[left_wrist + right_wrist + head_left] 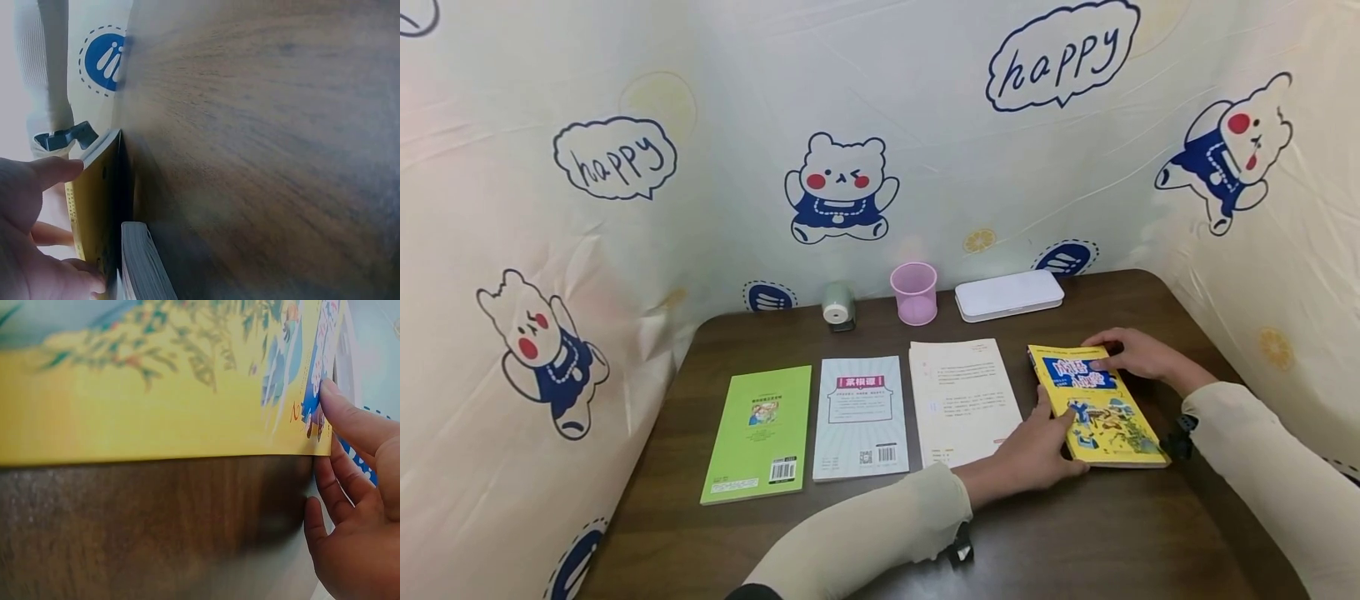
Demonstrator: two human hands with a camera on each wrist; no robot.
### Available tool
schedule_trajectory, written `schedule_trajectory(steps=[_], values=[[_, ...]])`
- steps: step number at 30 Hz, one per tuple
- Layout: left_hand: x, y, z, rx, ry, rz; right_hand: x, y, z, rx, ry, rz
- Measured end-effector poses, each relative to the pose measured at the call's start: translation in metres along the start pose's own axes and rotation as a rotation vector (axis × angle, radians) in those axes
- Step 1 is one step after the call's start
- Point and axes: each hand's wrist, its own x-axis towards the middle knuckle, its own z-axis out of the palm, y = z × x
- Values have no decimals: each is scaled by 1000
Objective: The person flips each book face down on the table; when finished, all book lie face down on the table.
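Note:
A yellow book with a blue title panel and cartoon cover lies between both hands on the right of the table. My right hand pinches its upper right corner; in the right wrist view the thumb is on the cover and the fingers are at the edge and below. The left hand grips the lower left part, thumb at the bottom edge and fingers along the spine side. In the left wrist view a dark gap shows beneath the yellow book. Just left lies a cream-coloured book.
A light blue book and a green book lie in a row farther left. Behind stand a green-and-white pencil sharpener, a pink cup and a white case. A printed curtain surrounds the brown table.

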Motion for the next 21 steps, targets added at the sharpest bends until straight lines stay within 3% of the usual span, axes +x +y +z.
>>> schedule_trajectory(steps=[14,21], values=[[-10,-2,-10,-26,91,57,3,-10,3,1,-15,-51],[-13,-1,-17,-68,126,86,2,-19,6,62,-39,-85]])
